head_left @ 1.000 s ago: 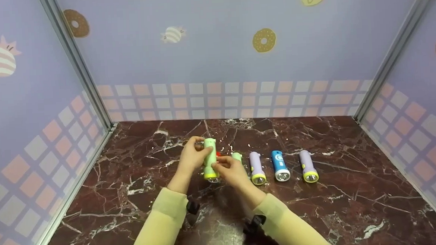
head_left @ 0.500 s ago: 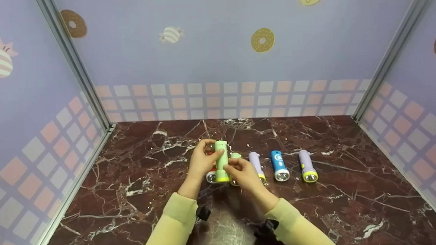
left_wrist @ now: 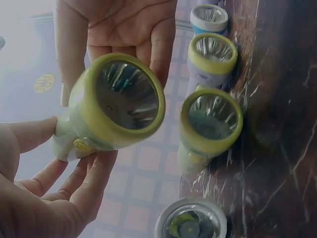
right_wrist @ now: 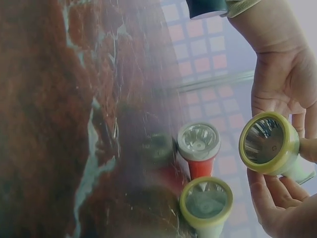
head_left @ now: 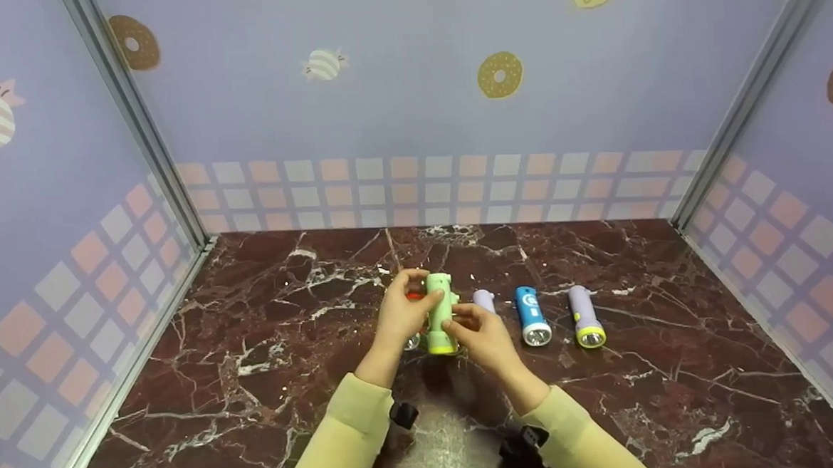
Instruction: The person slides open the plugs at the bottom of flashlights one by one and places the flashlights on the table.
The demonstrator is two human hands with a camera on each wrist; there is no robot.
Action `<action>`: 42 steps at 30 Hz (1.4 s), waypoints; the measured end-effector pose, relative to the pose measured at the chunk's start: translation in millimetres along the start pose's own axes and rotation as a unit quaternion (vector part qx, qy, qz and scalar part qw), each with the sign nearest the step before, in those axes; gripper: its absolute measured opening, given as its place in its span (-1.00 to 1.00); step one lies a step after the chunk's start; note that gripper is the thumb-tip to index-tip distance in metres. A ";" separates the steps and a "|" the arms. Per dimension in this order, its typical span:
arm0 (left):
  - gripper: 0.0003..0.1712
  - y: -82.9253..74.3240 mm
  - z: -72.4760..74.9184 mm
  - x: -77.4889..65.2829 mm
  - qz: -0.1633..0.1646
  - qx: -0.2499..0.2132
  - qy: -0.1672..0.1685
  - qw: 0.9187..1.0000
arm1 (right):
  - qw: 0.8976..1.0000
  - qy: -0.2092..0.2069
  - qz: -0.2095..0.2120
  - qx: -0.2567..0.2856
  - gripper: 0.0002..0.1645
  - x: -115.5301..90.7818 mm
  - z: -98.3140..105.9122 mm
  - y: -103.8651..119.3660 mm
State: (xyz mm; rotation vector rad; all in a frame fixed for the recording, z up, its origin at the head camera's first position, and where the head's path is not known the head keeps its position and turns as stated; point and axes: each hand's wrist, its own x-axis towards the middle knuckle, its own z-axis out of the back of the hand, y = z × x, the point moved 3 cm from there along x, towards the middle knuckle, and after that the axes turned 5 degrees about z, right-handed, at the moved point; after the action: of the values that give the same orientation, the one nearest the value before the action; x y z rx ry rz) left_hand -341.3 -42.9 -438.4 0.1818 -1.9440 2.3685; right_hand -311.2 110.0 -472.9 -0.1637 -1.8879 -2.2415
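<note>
A light green flashlight with a yellow rim is held off the table between both hands, its lens facing toward me and down. My left hand grips it by the upper body, thumb across the front. Lower down, my right hand pinches it near the head. Below it, a second green flashlight lies on the table, mostly covered in the head view. Next to that one is a red flashlight with a white rim, partly behind my left hand. A purple flashlight is partly behind my right hand.
A blue flashlight with a white rim and another purple flashlight lie farther right in the row. The dark red marble table is bounded by patterned walls at the back and sides.
Both hands have carried the green flashlight to the right, from over the red flashlight to over the second green one. The flashlights on the table stay where they were.
</note>
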 end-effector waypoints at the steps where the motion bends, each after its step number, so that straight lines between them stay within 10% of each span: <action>1: -0.55 -0.1 -1.3 -0.5 -0.005 0.002 0.000 1.000 | 1.000 -0.001 0.002 0.001 -0.54 -0.7 1.1 0.1; 42: -0.54 -9.3 -19.2 -24.5 -0.041 0.034 0.007 0.999 | 0.994 -0.044 0.076 0.058 -0.34 -16.7 13.0 -4.7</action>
State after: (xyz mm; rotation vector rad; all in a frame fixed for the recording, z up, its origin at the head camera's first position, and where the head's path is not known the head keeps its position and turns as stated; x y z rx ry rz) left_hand -316.7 -21.8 -436.4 0.2447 -1.8150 2.3780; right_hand -296.6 124.9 -478.8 -0.3797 -1.9721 -2.0512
